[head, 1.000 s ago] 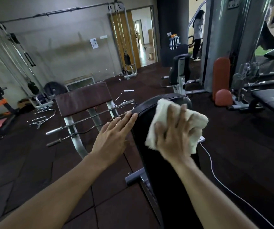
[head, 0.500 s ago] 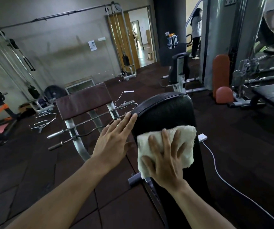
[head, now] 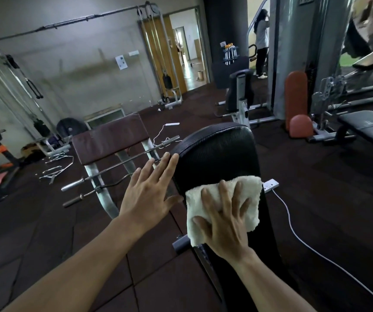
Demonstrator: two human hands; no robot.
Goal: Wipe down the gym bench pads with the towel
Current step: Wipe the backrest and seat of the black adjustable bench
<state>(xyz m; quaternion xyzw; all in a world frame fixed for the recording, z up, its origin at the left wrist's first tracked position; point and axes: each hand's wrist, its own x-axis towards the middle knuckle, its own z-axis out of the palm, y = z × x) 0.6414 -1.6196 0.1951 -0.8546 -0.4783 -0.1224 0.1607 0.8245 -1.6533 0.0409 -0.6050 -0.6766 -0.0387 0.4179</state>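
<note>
- The towel (head: 223,206), pressed flat under the right hand (head: 225,224)'s spread grip, has slid from the bench pad (head: 217,154)'s top edge down to mid-pad.
- Left hand (head: 149,190), fingers straight, braces the pad's left edge.
- Lower pad likely remains unwiped.

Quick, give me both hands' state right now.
Left hand: open, straight fingers against the side of the bench pad.
Right hand: open, pressing the towel flat.
</note>
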